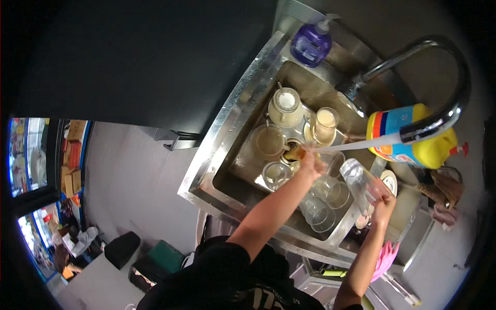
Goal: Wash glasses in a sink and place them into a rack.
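Observation:
My right hand (pixel 381 203) grips a tall clear drinking glass (pixel 354 176), held tilted above the divider of the steel sink (pixel 244 166). Under the water stream (pixel 352 145) is my left hand (pixel 313 164), blurred, with fingers bent. A yellow-brown thing (pixel 293 153) shows at its fingertips over the drain; whether the hand holds it is unclear. Around that hand in the basin stand a cream jug (pixel 286 116), a cup with a spoon (pixel 267 141), a glass with milky residue (pixel 326 119), a small glass (pixel 276 175) and several clear glasses (pixel 319 217).
A chrome gooseneck faucet (pixel 461 77) arches over the right side. Along the back rim stand a purple pump bottle (pixel 311 44) and a large yellow detergent jug (pixel 438 141). A second basin (pixel 407 205) lies to the right; a pink rubber glove (pixel 386 259) hangs near its front.

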`<state>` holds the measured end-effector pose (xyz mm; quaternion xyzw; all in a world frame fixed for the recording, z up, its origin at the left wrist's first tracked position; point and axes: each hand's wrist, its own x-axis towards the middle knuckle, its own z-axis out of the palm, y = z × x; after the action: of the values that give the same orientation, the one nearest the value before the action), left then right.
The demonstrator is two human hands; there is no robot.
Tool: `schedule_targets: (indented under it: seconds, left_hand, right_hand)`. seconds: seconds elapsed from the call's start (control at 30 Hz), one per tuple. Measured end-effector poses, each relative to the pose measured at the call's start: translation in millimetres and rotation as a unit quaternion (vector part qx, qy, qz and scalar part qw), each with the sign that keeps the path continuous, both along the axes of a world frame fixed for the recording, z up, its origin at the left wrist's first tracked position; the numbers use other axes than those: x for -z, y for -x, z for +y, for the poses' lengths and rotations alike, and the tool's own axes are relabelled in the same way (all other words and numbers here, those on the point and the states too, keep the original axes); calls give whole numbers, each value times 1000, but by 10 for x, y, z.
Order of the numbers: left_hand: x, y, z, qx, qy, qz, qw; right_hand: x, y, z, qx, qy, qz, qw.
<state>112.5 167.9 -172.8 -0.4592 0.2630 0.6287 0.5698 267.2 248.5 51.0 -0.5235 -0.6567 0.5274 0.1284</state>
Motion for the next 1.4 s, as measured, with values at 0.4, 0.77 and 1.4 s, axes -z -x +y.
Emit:
schedule_targets:
  seconds: [0.4,0.77,1.4]
  left_hand:
    - [353,-216,305,89,-108,-9,990]
    - [644,-232,579,173,-160,-35,971]
    - [584,-325,614,56,-50,-36,997]
  right_hand:
    - [216,132,306,-108,-45,-74,990]
    - [988,527,498,-236,-167,-163,943]
    - [1838,553,829,-331,-163,-210,905]
